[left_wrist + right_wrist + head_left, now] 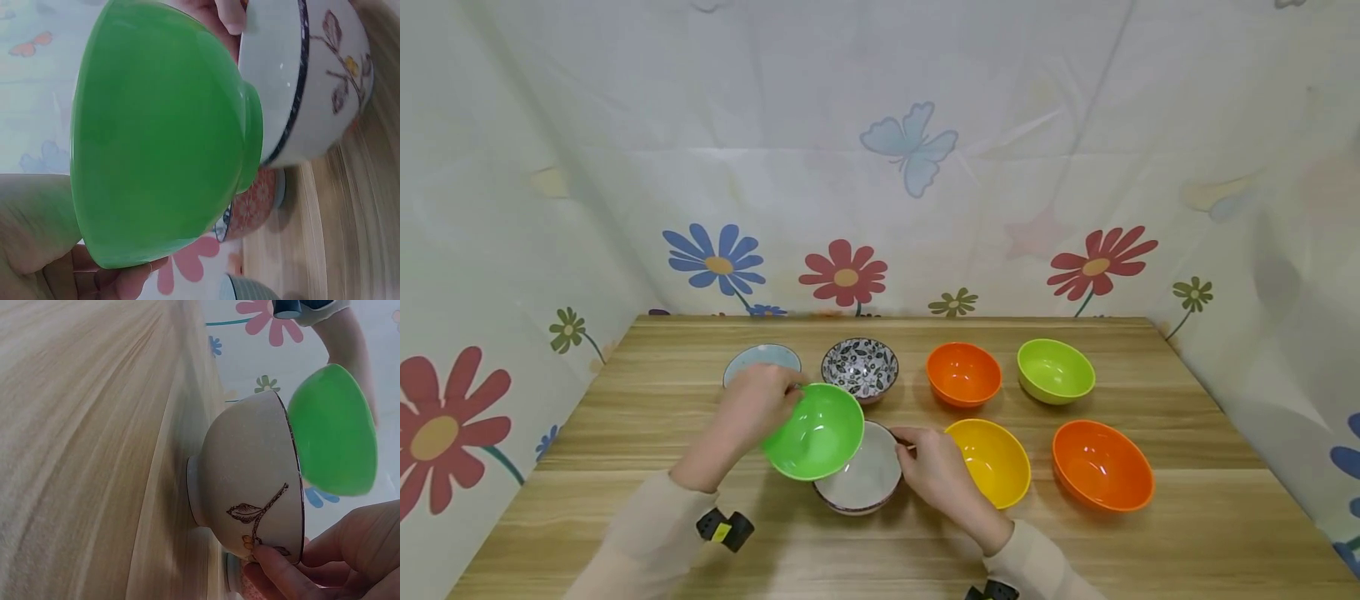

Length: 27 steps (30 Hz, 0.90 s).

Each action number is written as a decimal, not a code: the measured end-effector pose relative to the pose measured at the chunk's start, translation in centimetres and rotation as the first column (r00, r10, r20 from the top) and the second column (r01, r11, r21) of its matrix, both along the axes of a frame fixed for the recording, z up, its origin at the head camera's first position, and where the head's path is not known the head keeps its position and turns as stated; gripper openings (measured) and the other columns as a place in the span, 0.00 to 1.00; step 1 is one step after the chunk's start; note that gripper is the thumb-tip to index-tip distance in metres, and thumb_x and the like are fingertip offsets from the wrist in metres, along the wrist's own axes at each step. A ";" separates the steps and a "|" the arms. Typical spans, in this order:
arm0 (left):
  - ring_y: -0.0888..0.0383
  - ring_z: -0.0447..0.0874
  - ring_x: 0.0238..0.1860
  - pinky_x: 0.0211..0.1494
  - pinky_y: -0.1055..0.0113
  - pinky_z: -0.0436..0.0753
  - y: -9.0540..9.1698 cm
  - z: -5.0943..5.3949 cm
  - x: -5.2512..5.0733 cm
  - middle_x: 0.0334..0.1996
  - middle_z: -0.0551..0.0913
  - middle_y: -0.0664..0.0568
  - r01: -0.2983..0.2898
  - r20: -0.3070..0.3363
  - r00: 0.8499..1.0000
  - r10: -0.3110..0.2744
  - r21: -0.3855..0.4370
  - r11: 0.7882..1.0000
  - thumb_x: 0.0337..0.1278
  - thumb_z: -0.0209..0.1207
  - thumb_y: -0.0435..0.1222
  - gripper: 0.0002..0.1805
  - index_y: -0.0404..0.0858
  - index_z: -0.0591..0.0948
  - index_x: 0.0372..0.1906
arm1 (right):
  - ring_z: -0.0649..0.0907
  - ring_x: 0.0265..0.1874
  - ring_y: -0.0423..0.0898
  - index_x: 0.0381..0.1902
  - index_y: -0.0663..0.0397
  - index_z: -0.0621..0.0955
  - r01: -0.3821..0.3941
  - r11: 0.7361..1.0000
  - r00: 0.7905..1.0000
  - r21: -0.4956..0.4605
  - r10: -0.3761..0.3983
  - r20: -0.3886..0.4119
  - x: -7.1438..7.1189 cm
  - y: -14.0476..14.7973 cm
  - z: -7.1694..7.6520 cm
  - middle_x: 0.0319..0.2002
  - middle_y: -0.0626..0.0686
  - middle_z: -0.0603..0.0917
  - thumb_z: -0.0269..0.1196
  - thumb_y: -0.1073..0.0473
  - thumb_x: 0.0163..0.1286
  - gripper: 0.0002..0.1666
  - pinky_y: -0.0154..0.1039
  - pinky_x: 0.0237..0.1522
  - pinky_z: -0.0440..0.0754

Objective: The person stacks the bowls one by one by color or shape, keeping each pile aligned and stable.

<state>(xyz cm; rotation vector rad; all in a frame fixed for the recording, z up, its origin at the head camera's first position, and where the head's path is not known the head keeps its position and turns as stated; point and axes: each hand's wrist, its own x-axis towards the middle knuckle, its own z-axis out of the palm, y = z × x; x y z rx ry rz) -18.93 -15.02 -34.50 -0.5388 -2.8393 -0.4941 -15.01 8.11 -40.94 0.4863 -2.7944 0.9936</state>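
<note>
Bright green, glossy, round bowl, apparently plastic (816, 433), hanging tilted from the left hand (763, 406), which pinches its rim; it is raised off the table, overlapping the near-left part of the next bowl, though contact between the two cannot be judged. The rim grip presumably leaves the foot free below. The right hand (934, 471) pinches the opposite rim of a white, apparently ceramic bowl with a dark edge and brown leaf spray (867, 477), probably to steady it; that bowl stands upright on its foot between the hands. Just beyond the left hand, and partly hidden by it, sits a pale blue bowl (765, 357); to its right, a black-and-white leaf-patterned bowl (860, 367). Just right of the right hand stands a yellow round bowl (996, 458), then a larger-looking orange one (1101, 467). Farther beyond that hand are a second orange bowl (964, 371) and a yellow-green bowl (1056, 369), spaced apart on the wood-grained table (1210, 508), perhaps so that each rim is reachable.
</note>
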 end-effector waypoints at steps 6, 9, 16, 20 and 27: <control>0.60 0.76 0.25 0.22 0.73 0.72 1.4 0.1 0.0 0.32 0.86 0.50 0.018 0.026 0.999 -0.018 0.026 0.999 0.49 0.62 0.30 0.10 0.40 0.86 0.38 | 0.84 0.32 0.45 0.43 0.60 0.84 -0.003 1.000 1.000 -0.007 0.003 -0.024 0.0 0.0 0.0 0.34 0.54 0.86 0.61 0.69 0.58 0.14 0.35 0.32 0.83; 0.60 0.76 0.25 0.21 0.73 0.72 2.0 -0.1 -0.1 0.32 0.86 0.50 0.015 0.042 0.999 -0.017 0.038 0.999 0.49 0.62 0.30 0.09 0.41 0.86 0.37 | 0.84 0.32 0.45 0.43 0.60 0.84 -0.004 1.000 0.999 -0.008 0.003 -0.034 0.0 0.0 0.0 0.35 0.54 0.86 0.60 0.70 0.58 0.14 0.36 0.32 0.83; 0.63 0.74 0.22 0.20 0.74 0.72 3.0 -0.9 0.0 0.33 0.86 0.50 0.010 0.085 0.996 -0.014 0.047 0.999 0.48 0.63 0.30 0.09 0.40 0.86 0.37 | 0.84 0.32 0.45 0.41 0.61 0.84 -0.006 1.000 0.998 -0.018 0.005 -0.063 -0.1 0.0 -0.2 0.35 0.54 0.86 0.60 0.71 0.57 0.14 0.36 0.33 0.83; 0.63 0.73 0.21 0.19 0.74 0.72 3.4 -1.2 0.1 0.30 0.86 0.51 0.004 0.107 0.994 -0.009 0.048 0.999 0.48 0.63 0.30 0.10 0.41 0.86 0.38 | 0.84 0.33 0.45 0.40 0.60 0.84 0.010 1.000 0.998 -0.026 -0.011 -0.068 0.0 0.1 -0.3 0.35 0.54 0.86 0.59 0.70 0.58 0.13 0.39 0.34 0.83; 0.63 0.73 0.23 0.20 0.74 0.72 3.8 -1.6 0.2 0.30 0.85 0.51 0.013 0.116 0.993 -0.018 0.049 0.999 0.47 0.64 0.30 0.09 0.42 0.86 0.36 | 0.82 0.33 0.45 0.40 0.62 0.84 0.030 0.999 1.000 -0.039 -0.030 0.002 0.1 0.1 0.1 0.36 0.56 0.86 0.56 0.69 0.61 0.12 0.43 0.35 0.82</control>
